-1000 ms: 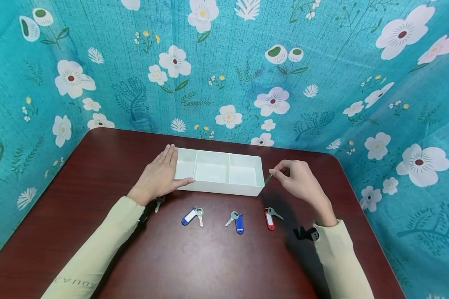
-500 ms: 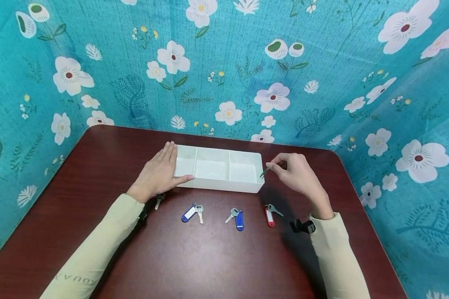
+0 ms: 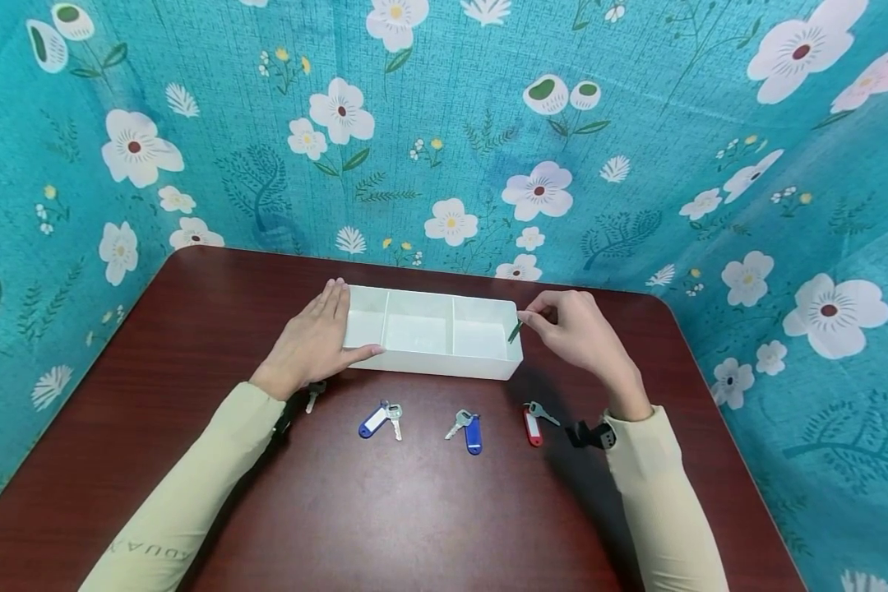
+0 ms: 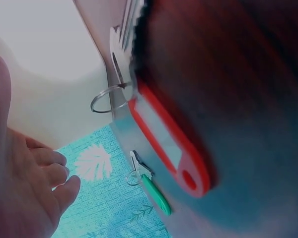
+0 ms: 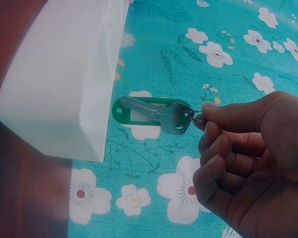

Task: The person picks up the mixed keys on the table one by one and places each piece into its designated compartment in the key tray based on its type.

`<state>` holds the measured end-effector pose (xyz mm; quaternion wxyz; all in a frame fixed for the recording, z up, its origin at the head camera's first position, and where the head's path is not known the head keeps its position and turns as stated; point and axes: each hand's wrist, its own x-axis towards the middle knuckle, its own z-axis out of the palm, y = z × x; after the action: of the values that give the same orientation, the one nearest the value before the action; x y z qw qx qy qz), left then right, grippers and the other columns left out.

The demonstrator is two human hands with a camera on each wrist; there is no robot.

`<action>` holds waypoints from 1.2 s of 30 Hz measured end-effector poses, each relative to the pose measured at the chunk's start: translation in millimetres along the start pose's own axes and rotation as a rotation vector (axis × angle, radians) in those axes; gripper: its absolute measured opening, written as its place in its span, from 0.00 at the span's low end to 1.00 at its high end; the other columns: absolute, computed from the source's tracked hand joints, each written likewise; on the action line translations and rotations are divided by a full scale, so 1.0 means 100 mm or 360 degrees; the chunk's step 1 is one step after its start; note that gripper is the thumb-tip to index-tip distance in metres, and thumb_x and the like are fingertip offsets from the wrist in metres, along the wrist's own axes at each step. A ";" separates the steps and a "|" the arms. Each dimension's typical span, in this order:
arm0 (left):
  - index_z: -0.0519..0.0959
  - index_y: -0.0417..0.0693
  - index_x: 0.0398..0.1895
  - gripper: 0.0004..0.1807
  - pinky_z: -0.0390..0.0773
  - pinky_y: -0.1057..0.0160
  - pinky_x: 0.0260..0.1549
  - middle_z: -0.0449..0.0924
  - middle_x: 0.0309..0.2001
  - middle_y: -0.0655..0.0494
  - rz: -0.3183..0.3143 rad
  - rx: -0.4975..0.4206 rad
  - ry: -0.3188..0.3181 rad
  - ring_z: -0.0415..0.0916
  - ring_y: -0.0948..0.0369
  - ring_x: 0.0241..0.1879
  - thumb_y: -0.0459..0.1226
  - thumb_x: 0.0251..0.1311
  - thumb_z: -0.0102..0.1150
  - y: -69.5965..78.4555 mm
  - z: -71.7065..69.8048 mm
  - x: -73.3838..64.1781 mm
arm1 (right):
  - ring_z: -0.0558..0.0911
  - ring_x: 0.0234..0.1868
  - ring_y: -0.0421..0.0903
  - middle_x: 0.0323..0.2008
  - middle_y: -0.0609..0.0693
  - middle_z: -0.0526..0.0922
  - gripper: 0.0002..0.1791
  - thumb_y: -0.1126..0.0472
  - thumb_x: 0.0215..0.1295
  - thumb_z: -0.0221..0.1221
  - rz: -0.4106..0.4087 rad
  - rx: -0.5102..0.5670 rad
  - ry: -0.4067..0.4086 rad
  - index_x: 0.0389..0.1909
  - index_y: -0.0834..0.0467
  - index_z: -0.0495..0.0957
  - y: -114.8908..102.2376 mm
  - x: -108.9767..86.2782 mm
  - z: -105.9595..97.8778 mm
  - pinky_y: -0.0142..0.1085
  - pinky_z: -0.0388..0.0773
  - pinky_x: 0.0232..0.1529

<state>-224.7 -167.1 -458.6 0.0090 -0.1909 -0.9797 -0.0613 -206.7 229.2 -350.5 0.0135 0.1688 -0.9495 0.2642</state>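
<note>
My right hand pinches the metal ring of a key with a green plastic key tag. In the head view this tag overlaps the right compartment of a white three-compartment box, just inside its right end. Straight fingers of my left hand lie along the box's left end, its thumb reaching over the front rim. Close by the left wrist, a key with a red key tag lies on the table, and farther off is a key with a green tag.
In front of the box lie two keys with blue tags and one with a red tag. A key shows partly beside the left wrist. The flowered cloth hangs behind the dark table.
My right hand has moved left and slightly up, bringing the key with the green tag from outside the box's right end to over the right compartment. The left hand has stayed at the box.
</note>
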 end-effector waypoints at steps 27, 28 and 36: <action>0.43 0.29 0.83 0.69 0.52 0.48 0.84 0.43 0.85 0.33 -0.0025 -0.0081 -0.0016 0.40 0.41 0.86 0.80 0.63 0.38 0.00 0.04 0.02 | 0.68 0.18 0.45 0.20 0.50 0.80 0.08 0.62 0.73 0.64 -0.0133 -0.0144 -0.0122 0.34 0.59 0.88 -0.09 0.20 -0.07 0.37 0.67 0.23; 0.43 0.29 0.83 0.69 0.52 0.48 0.84 0.42 0.85 0.33 -0.0030 -0.0087 -0.0020 0.40 0.41 0.86 0.80 0.63 0.38 0.00 0.04 0.02 | 0.68 0.18 0.45 0.21 0.50 0.81 0.08 0.62 0.73 0.64 -0.0133 -0.0147 -0.0131 0.35 0.59 0.88 -0.10 0.22 -0.07 0.37 0.66 0.23; 0.43 0.30 0.83 0.70 0.53 0.47 0.83 0.42 0.85 0.33 -0.0039 -0.0101 -0.0005 0.40 0.41 0.86 0.81 0.61 0.37 0.00 0.04 0.00 | 0.69 0.18 0.44 0.28 0.52 0.89 0.08 0.61 0.73 0.64 -0.0129 -0.0139 -0.0173 0.39 0.61 0.89 -0.12 0.32 -0.04 0.36 0.67 0.23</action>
<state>-225.1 -166.8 -462.4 0.0007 -0.1791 -0.9795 -0.0922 -233.3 212.0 -337.6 -0.0199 0.2202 -0.9519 0.2122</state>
